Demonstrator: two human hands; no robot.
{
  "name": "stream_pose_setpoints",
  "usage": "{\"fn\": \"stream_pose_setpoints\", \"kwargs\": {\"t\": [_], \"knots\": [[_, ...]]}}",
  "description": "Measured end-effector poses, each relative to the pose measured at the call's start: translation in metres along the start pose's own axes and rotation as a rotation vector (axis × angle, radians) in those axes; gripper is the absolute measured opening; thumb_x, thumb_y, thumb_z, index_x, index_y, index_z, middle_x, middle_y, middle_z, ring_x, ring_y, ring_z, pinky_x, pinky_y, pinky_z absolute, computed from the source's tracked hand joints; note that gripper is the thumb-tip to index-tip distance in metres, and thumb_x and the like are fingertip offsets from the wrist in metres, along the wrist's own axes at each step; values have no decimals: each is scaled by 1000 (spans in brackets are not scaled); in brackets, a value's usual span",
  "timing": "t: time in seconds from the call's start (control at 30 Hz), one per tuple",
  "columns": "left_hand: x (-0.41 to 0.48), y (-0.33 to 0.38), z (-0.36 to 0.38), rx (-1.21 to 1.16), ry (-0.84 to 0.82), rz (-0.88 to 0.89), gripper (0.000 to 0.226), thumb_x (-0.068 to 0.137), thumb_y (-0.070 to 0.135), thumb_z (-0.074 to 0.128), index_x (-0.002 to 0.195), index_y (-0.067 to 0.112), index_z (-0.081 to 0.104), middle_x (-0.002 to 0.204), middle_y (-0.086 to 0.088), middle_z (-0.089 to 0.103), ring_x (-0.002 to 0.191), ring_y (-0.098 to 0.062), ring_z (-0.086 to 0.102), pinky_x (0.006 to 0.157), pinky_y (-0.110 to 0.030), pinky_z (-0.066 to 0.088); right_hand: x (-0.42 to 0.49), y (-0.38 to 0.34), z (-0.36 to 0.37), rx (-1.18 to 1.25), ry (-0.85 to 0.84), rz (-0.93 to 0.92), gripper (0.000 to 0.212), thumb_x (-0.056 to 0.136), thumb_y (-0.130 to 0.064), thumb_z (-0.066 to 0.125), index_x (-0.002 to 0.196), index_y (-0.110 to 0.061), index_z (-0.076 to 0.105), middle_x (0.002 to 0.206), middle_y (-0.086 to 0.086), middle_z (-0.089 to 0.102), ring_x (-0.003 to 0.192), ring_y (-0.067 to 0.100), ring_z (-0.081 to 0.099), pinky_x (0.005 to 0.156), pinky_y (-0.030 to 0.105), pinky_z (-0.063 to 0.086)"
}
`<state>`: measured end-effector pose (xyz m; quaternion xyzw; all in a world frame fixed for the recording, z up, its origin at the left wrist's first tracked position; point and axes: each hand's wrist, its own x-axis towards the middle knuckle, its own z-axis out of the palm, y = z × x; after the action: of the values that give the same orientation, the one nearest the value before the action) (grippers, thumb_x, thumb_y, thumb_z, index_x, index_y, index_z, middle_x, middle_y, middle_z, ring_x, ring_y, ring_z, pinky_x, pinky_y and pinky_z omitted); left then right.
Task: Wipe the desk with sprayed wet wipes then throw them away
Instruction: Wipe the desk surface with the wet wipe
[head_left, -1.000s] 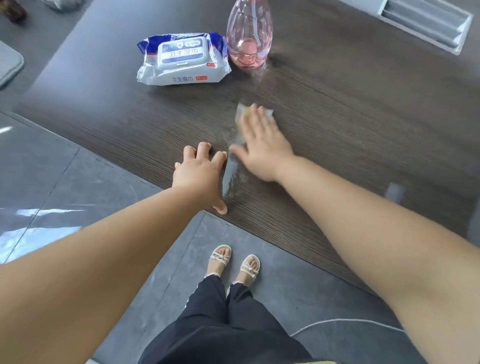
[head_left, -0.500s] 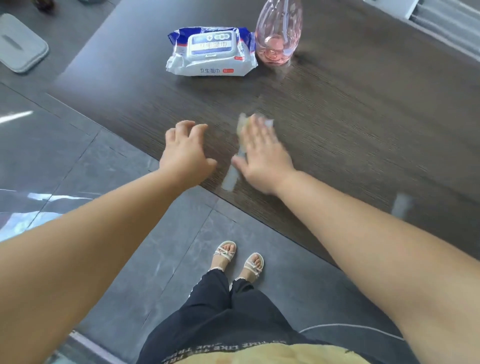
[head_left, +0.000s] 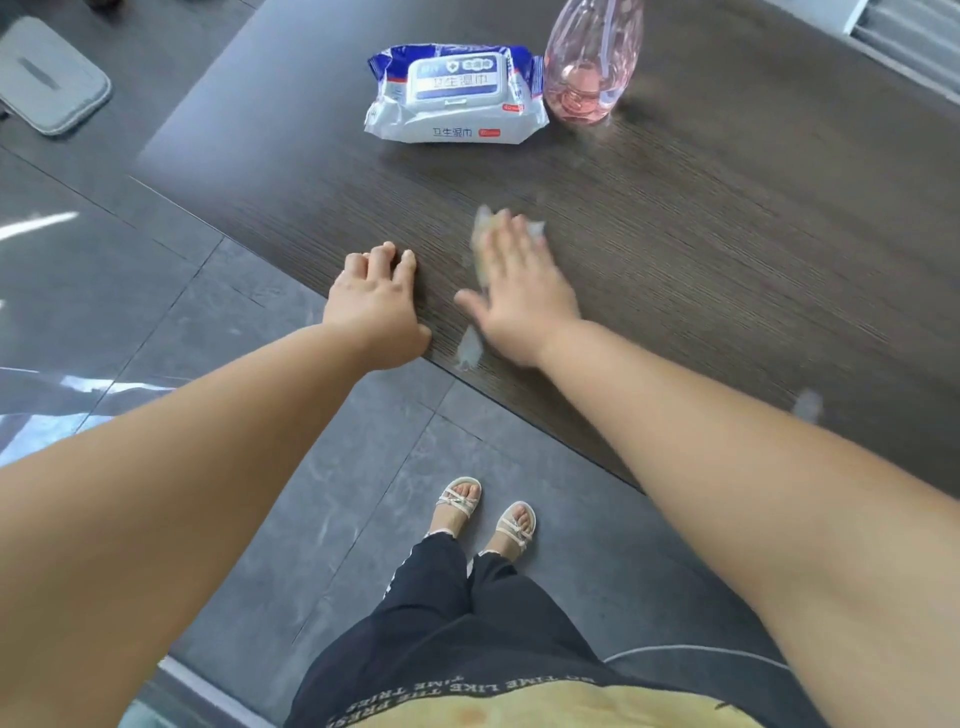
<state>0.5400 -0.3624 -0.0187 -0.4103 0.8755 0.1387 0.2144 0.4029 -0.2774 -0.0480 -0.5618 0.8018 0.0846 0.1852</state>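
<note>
Our left hand (head_left: 374, 306) has dropped back onto the edge of the dark wood-grain worktop (head_left: 727, 234), fingers loosely curled, slightly apart, holding nothing. We press our right hand (head_left: 522, 291) flat on the crumpled white wet wipe (head_left: 485, 221), fingers (head_left: 511, 239) straight and close together, motion-blurred. Wipe lies on the worktop, nearer us than the blue-and-white plastic wipes pack (head_left: 457, 93). Clear pink plastic bottle (head_left: 589, 67) stands just right of that pack.

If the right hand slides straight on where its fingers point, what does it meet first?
Most likely the wipes pack, near its end beside the bottle; only bare desk lies between, though the angle is unclear.
</note>
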Motion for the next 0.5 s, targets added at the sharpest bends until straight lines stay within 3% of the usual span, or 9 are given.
{"fn": "stream_pose_setpoints", "kwargs": {"t": [0.1, 0.17, 0.23, 0.33, 0.4, 0.5], "knots": [[0, -4, -1, 7, 2, 24, 85, 84, 36, 56, 150, 15, 7, 155, -7, 7, 138, -31, 11, 111, -39, 22, -42, -12, 12, -67, -56, -299, 74, 97, -55, 15, 150, -7, -6, 157, 14, -16, 145, 23, -17, 116, 34, -12], [0, -7, -2, 12, -5, 38, 86, 84, 35, 57, 150, 16, 6, 155, -7, 6, 138, -31, 11, 111, -38, 24, -66, 13, 17, -74, -55, -418, 76, 90, -61, 2, 149, -13, -8, 155, 6, -19, 141, 17, -21, 114, 31, -13], [-1, -6, -2, 19, -3, 47, 86, 84, 35, 56, 150, 15, 5, 155, -7, 5, 138, -31, 10, 111, -37, 24, -65, 48, 13, -71, -42, -342, 73, 88, -60, 0, 145, -16, -13, 153, 4, -20, 141, 17, -19, 117, 35, -10], [-2, -4, -1, 19, 2, 44, 86, 84, 36, 56, 150, 14, 5, 155, -8, 4, 138, -32, 9, 110, -39, 24, -33, 77, -5, -16, -61, 35, 70, 99, -51, 17, 150, -9, -7, 157, 15, -13, 146, 25, -11, 118, 39, -6], [-2, -3, -1, 9, 7, 39, 86, 83, 35, 57, 149, 14, 6, 155, -8, 4, 138, -32, 10, 109, -40, 26, -9, 62, -8, 46, -14, 187, 74, 99, -52, 18, 150, -5, -6, 157, 19, -11, 146, 28, -10, 118, 39, -7], [-2, -3, 0, 5, 15, 38, 86, 83, 35, 57, 149, 14, 6, 154, -8, 6, 137, -32, 11, 109, -40, 25, -2, 4, 0, 46, 16, 103, 78, 98, -55, 20, 149, -2, -6, 156, 21, -10, 146, 30, -10, 118, 40, -8]]}}
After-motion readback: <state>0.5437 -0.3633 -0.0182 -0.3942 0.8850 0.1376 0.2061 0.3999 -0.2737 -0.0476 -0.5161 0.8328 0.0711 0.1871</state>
